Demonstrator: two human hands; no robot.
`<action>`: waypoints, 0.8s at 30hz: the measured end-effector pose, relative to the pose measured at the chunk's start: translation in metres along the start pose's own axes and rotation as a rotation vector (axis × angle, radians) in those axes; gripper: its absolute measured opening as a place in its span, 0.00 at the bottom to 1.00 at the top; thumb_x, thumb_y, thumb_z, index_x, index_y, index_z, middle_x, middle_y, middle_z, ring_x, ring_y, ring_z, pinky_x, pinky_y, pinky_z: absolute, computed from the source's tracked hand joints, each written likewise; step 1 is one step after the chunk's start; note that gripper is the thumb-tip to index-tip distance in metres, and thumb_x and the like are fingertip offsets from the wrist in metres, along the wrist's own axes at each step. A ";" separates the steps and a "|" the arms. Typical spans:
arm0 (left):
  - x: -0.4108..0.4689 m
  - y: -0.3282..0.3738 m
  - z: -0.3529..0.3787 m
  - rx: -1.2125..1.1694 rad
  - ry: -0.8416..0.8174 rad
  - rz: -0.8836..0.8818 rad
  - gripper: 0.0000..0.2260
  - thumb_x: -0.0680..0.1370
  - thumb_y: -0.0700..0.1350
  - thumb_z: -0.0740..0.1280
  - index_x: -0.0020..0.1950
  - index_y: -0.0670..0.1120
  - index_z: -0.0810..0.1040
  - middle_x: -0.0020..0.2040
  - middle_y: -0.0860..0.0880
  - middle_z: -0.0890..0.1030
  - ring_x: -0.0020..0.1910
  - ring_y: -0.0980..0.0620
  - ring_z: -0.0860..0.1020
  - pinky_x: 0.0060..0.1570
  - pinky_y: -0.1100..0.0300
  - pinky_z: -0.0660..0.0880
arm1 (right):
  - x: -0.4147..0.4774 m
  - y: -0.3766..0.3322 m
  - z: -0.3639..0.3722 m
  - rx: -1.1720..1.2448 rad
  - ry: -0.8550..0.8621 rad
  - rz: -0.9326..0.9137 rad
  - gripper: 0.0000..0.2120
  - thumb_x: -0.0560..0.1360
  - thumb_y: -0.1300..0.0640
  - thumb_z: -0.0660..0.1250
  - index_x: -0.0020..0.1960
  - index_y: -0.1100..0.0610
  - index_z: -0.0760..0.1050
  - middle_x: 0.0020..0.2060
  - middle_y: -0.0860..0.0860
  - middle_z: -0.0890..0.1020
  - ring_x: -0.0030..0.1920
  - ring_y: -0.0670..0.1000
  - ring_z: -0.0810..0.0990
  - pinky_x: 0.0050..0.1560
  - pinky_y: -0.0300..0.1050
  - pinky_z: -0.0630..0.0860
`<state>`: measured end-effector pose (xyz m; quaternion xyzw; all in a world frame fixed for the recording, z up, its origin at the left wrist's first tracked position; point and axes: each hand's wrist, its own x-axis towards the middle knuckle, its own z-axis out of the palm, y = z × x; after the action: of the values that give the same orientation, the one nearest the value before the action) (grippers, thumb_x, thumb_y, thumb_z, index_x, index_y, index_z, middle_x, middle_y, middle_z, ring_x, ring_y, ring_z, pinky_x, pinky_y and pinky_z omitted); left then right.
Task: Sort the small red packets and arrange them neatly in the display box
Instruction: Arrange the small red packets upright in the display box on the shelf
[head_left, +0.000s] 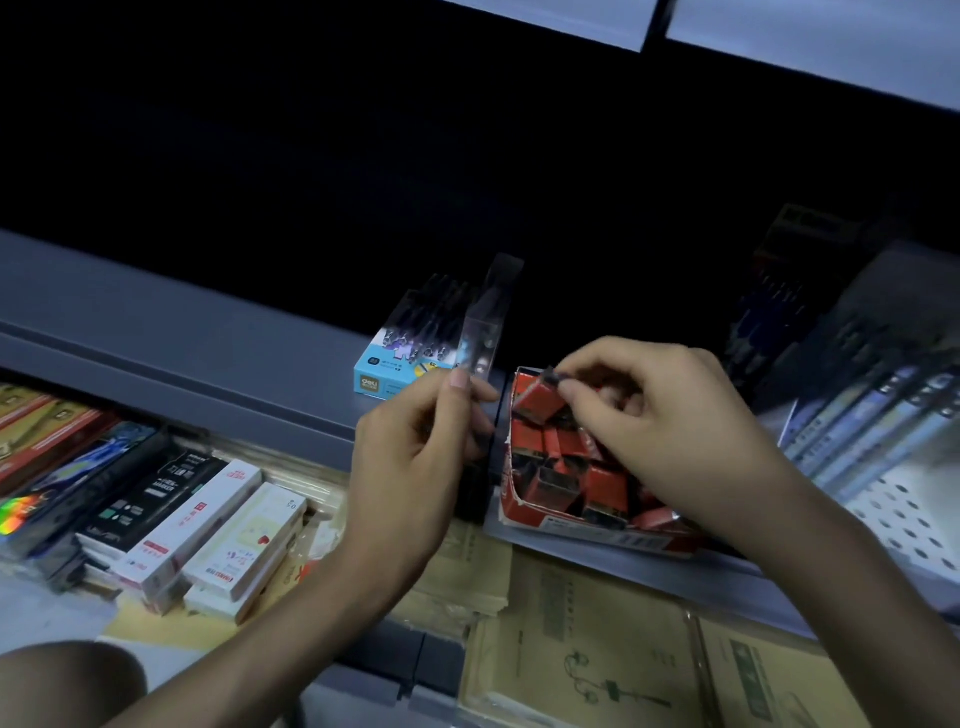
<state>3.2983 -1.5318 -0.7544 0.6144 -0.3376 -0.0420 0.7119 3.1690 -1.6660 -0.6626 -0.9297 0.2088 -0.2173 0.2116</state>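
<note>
Lettering "deli" marks blue box (385, 380) near display box (597, 536).

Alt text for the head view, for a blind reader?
At a dim grey shelf, the right hand pinches a small red packet above an open red cardboard display box of jumbled red packets. The left hand holds up a clear plastic sleeve beside the box, near a light blue pen box.

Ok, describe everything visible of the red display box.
The display box is a low, open-topped red cardboard tray with a white strip along its front wall and a ragged near-left corner. It sits on the grey shelf ledge, full of jumbled small red packets. The right hand hovers over its far end, pinching one packet.
</note>
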 end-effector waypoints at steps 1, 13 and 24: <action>0.002 0.001 0.000 0.011 -0.003 0.003 0.16 0.85 0.51 0.59 0.48 0.50 0.85 0.36 0.51 0.82 0.36 0.50 0.80 0.39 0.49 0.77 | 0.001 0.002 0.001 0.056 0.005 0.029 0.05 0.80 0.53 0.70 0.50 0.44 0.84 0.33 0.53 0.81 0.28 0.43 0.72 0.30 0.38 0.69; 0.000 -0.001 -0.002 0.178 -0.047 0.043 0.12 0.84 0.49 0.62 0.52 0.53 0.86 0.45 0.58 0.83 0.47 0.53 0.82 0.44 0.53 0.78 | 0.009 0.005 0.015 0.053 -0.134 0.139 0.13 0.76 0.54 0.75 0.59 0.44 0.83 0.40 0.44 0.83 0.29 0.39 0.76 0.30 0.31 0.70; 0.000 -0.013 -0.011 0.483 -0.231 0.430 0.22 0.87 0.52 0.53 0.61 0.50 0.86 0.53 0.53 0.79 0.51 0.49 0.79 0.48 0.45 0.74 | 0.004 0.005 0.018 -0.084 -0.080 0.066 0.14 0.75 0.48 0.75 0.60 0.44 0.84 0.43 0.40 0.78 0.42 0.35 0.74 0.41 0.27 0.66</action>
<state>3.3090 -1.5262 -0.7663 0.6711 -0.5380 0.1207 0.4957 3.1797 -1.6671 -0.6781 -0.9383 0.2397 -0.1639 0.1877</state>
